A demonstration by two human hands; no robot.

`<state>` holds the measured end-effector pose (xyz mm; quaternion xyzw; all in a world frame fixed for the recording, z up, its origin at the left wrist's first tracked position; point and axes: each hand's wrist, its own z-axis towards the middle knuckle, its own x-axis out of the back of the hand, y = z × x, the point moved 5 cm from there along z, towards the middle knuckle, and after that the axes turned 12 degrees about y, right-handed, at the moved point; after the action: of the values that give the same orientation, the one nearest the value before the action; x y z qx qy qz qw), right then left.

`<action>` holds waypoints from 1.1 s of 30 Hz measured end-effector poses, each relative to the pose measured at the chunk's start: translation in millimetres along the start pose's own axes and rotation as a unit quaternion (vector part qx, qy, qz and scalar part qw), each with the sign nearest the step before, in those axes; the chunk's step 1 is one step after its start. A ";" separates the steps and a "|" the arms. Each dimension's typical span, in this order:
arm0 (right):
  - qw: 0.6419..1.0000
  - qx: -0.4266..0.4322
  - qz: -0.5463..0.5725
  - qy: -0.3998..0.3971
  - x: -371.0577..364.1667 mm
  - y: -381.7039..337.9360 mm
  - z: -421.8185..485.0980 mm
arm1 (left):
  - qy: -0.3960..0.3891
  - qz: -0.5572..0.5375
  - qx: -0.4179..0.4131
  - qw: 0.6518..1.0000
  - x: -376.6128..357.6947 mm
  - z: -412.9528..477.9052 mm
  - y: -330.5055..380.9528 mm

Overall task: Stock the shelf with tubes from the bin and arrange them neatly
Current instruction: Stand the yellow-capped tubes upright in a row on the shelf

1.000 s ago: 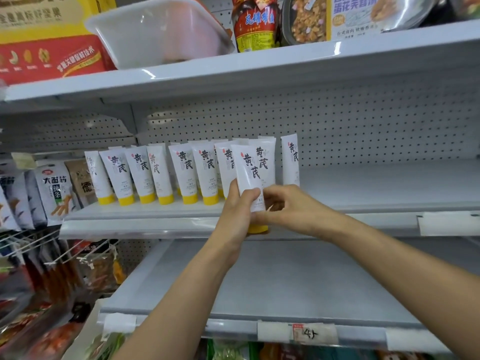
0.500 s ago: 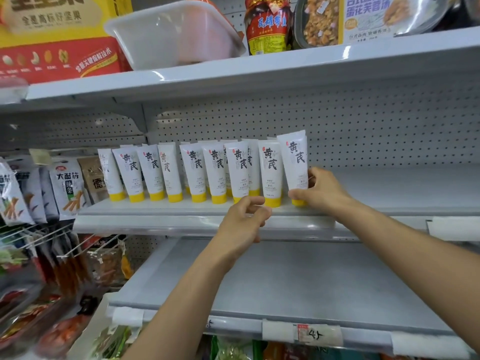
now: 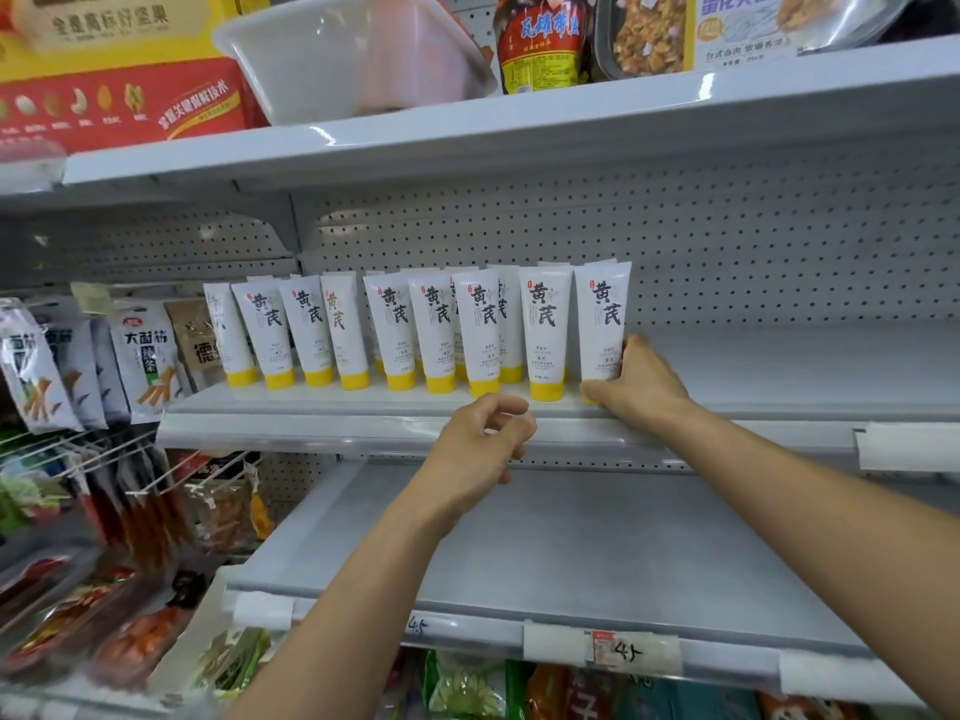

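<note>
Several white tubes with yellow caps stand upright, cap down, in a row on the middle shelf (image 3: 753, 402). The rightmost tube (image 3: 602, 314) is gripped near its base by my right hand (image 3: 636, 381). Beside it on the left stands another tube (image 3: 544, 324), free of any hand. My left hand (image 3: 483, 441) hovers in front of the shelf edge, below the row, fingers loosely curled and holding nothing. A translucent white bin (image 3: 353, 54) sits on the top shelf, tilted; its contents are blurred.
Snack packets (image 3: 148, 356) hang on pegs to the left of the tubes. The lower shelf (image 3: 597, 553) is bare grey with price labels (image 3: 602, 649) on its front rail. Boxes and jars stand on the top shelf beside the bin.
One second ago both hands held a tube in front of the row. That tube now stands on the shelf, my left hand has let go and dropped below, and my right hand grips the rightmost tube.
</note>
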<state>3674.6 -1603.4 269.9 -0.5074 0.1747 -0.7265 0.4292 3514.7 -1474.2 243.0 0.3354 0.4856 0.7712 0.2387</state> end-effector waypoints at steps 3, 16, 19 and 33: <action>0.995 0.034 -0.080 0.047 14.2 2.1 -12.6 | 0.013 0.088 -0.056 0.994 1.4 -2.8 -0.7; 0.920 0.349 -0.177 0.026 -39.6 -27.9 -148.7 | 0.016 0.337 -0.147 0.930 58.6 -48.0 -73.7; 0.918 0.362 -0.157 -0.039 -87.0 -40.0 -173.3 | 0.002 0.365 -0.097 0.926 111.9 -53.9 -115.8; 0.850 0.293 -0.130 -0.418 -446.9 -84.3 -345.8 | -0.057 0.336 0.289 0.894 337.8 -91.8 -442.4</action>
<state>3382.3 -1260.2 -81.1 -0.6320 -0.3095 -0.5126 0.4919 3241.4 -1110.6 -90.7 0.5765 0.5308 0.6104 -0.1151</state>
